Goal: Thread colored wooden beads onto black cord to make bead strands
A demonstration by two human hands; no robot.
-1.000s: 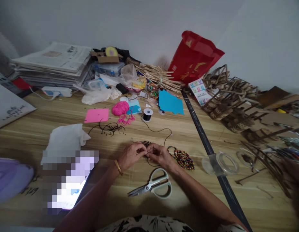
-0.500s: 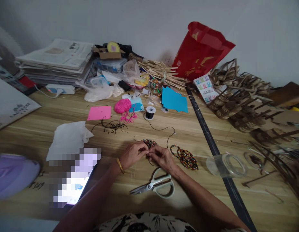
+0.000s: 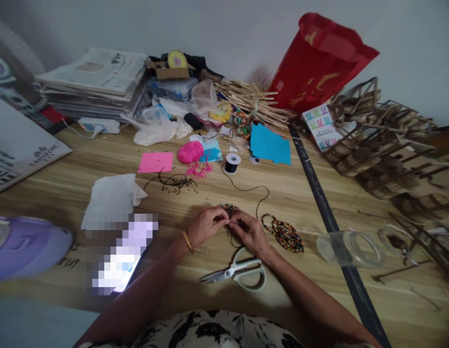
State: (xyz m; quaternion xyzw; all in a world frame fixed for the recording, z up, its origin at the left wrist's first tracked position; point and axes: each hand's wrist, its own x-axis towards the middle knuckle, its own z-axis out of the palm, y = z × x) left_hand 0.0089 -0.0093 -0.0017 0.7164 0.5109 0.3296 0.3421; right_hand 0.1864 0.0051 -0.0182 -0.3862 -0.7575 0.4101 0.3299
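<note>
My left hand [image 3: 206, 224], with a yellow bangle at its wrist, and my right hand [image 3: 248, 229] meet fingertip to fingertip over the table. Both are closed in a pinch on a thin black cord [image 3: 242, 187], which runs from a white spool [image 3: 232, 164] and loops out below my fingers. The exact spot they grip is too small to make out. Just behind my fingertips lies a bunch of small multicoloured beads [image 3: 228, 209], partly hidden. Right of my right hand is a coiled string of beads [image 3: 287, 236]. White-handled scissors [image 3: 234, 273] lie slightly open nearer my body.
A lit phone [image 3: 132, 256] and white tissue [image 3: 110, 200] lie left. Cut black cord pieces [image 3: 179, 182], pink yarn [image 3: 190, 152] and blue card [image 3: 270, 144] are farther back. A clear tape roll [image 3: 365, 249] and woven baskets [image 3: 376, 169] stand right.
The whole view has shifted slightly, so things appear a little farther right. My hands stay pinched together in the same place by the beads; little else differs.
</note>
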